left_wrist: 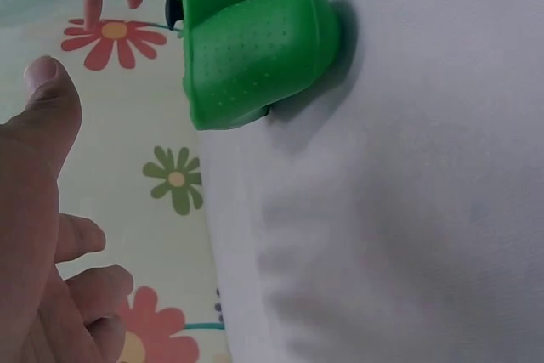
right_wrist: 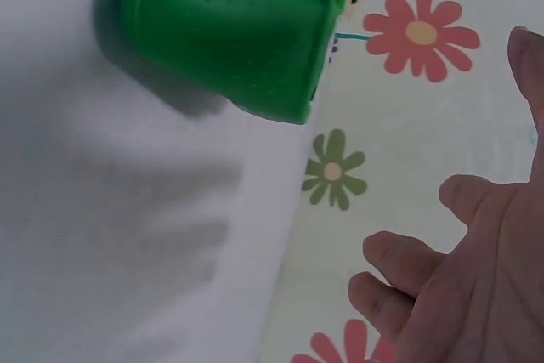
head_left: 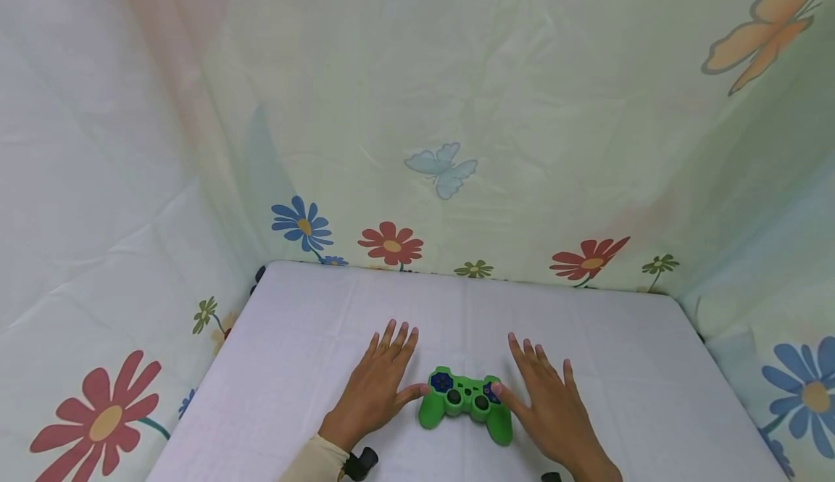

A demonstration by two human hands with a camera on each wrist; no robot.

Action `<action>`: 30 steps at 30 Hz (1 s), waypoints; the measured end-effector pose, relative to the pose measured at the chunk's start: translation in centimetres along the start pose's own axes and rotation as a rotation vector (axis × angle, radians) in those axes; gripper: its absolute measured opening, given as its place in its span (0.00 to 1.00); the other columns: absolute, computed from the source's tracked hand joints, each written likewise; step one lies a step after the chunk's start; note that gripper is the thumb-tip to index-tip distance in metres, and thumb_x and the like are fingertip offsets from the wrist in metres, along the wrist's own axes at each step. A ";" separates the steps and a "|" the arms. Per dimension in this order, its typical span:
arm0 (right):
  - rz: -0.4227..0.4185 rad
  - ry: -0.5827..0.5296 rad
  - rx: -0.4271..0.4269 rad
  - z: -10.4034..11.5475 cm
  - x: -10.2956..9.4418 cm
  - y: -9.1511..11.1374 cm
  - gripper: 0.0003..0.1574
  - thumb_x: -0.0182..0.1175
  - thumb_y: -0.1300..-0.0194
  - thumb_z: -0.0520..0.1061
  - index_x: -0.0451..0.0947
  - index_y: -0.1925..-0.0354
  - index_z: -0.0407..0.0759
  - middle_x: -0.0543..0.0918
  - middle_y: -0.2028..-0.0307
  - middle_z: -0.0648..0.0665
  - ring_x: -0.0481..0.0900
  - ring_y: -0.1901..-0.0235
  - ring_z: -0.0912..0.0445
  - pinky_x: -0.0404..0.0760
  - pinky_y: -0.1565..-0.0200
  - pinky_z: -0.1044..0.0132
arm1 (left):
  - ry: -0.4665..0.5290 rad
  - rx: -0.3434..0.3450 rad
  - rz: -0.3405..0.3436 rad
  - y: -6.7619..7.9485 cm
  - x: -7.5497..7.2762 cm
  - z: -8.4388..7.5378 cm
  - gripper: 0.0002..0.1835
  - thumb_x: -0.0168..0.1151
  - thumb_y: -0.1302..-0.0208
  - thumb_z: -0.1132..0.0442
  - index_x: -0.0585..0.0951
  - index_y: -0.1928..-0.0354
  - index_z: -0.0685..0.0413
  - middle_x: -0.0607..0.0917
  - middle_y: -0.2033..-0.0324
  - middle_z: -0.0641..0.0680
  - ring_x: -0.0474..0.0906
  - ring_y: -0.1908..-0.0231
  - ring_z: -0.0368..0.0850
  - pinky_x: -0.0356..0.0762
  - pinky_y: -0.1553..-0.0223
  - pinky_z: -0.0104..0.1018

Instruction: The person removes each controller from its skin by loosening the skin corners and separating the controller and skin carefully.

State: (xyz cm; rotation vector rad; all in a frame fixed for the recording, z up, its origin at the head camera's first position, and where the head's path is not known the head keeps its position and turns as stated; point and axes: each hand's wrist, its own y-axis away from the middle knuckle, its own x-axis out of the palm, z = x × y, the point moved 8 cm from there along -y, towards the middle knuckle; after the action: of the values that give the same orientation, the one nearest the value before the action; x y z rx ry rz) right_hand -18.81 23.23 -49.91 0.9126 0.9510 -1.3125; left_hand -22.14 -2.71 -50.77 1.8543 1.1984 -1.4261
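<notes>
The green controller (head_left: 465,406) lies toward six o'clock on the worktop (head_left: 463,308), left grip (head_left: 373,396) at its nine, right grip (head_left: 549,404) at its three, both released. Cupping both handles (head_left: 501,428) evenly seems best. The head view overlaps thumbs and controller; the wrist views reveal gaps.
</notes>
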 end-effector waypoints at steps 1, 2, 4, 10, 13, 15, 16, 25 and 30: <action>-0.005 0.001 -0.003 -0.1 0.1 0.0 0.58 0.56 0.27 0.76 0.47 0.13 0.56 0.62 0.19 0.32 0.55 0.19 0.30 0.40 0.25 0.20 | -0.003 0.002 -0.003 0.0 0.1 0.0 0.50 0.58 0.27 0.32 0.56 0.15 0.52 0.57 0.16 0.58 0.47 0.15 0.59 0.51 0.17 0.59; -0.008 -0.004 -0.005 -0.1 0.2 0.0 0.58 0.57 0.27 0.76 0.47 0.13 0.56 0.62 0.20 0.32 0.55 0.19 0.29 0.40 0.25 0.20 | -0.004 0.005 -0.008 0.1 0.2 0.0 0.50 0.58 0.27 0.32 0.56 0.15 0.53 0.58 0.16 0.58 0.47 0.15 0.59 0.52 0.17 0.59; -0.014 -0.007 -0.010 -0.3 0.4 0.0 0.58 0.57 0.27 0.76 0.47 0.13 0.57 0.62 0.20 0.32 0.56 0.19 0.30 0.41 0.25 0.20 | -0.007 0.008 -0.015 0.1 0.3 0.1 0.50 0.58 0.27 0.32 0.56 0.15 0.52 0.58 0.16 0.58 0.48 0.15 0.59 0.53 0.17 0.59; -0.015 -0.015 -0.006 -0.8 1.0 0.0 0.61 0.56 0.29 0.80 0.47 0.13 0.56 0.62 0.19 0.32 0.56 0.19 0.30 0.42 0.25 0.21 | -0.010 0.019 -0.028 0.4 1.0 0.2 0.52 0.58 0.30 0.30 0.56 0.15 0.53 0.60 0.17 0.58 0.49 0.15 0.58 0.55 0.18 0.58; -0.012 -0.030 -0.012 -0.9 1.4 0.1 0.64 0.58 0.32 0.81 0.47 0.13 0.57 0.63 0.20 0.33 0.56 0.19 0.30 0.43 0.25 0.20 | 0.023 0.017 -0.028 0.5 1.3 0.3 0.53 0.60 0.31 0.30 0.56 0.15 0.53 0.61 0.17 0.58 0.49 0.15 0.58 0.55 0.18 0.58; -0.013 -0.044 -0.028 -0.9 1.6 0.1 0.66 0.59 0.35 0.82 0.48 0.13 0.57 0.64 0.20 0.34 0.56 0.19 0.31 0.44 0.25 0.20 | 0.063 0.015 -0.025 0.5 1.5 0.4 0.53 0.62 0.32 0.31 0.56 0.15 0.52 0.61 0.17 0.58 0.49 0.15 0.58 0.55 0.18 0.58; -0.015 -0.053 -0.037 -0.9 1.7 0.1 0.66 0.60 0.35 0.82 0.48 0.13 0.57 0.64 0.20 0.34 0.57 0.19 0.31 0.45 0.25 0.20 | 0.083 0.015 -0.023 0.5 1.7 0.4 0.53 0.63 0.33 0.32 0.56 0.15 0.52 0.61 0.17 0.58 0.49 0.15 0.58 0.56 0.18 0.58; -0.034 -0.115 -0.098 -0.8 2.7 0.3 0.66 0.66 0.38 0.77 0.51 0.14 0.56 0.66 0.20 0.36 0.62 0.21 0.32 0.49 0.26 0.20 | 0.253 0.006 -0.013 0.8 2.8 0.6 0.53 0.67 0.34 0.36 0.56 0.15 0.47 0.62 0.17 0.55 0.52 0.16 0.58 0.63 0.22 0.60; -0.043 -0.109 -0.112 -0.8 3.1 0.3 0.65 0.67 0.37 0.75 0.53 0.14 0.54 0.67 0.21 0.36 0.65 0.23 0.31 0.50 0.27 0.19 | 0.358 -0.026 -0.008 0.9 3.3 0.8 0.53 0.69 0.35 0.37 0.58 0.15 0.45 0.64 0.18 0.52 0.52 0.16 0.58 0.67 0.26 0.65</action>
State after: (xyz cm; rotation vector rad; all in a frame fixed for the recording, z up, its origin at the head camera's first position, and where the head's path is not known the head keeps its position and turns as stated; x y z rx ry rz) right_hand -18.44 22.89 -53.04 0.7314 0.9535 -1.3187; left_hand -21.56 -2.74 -54.22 2.1491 1.3823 -1.1038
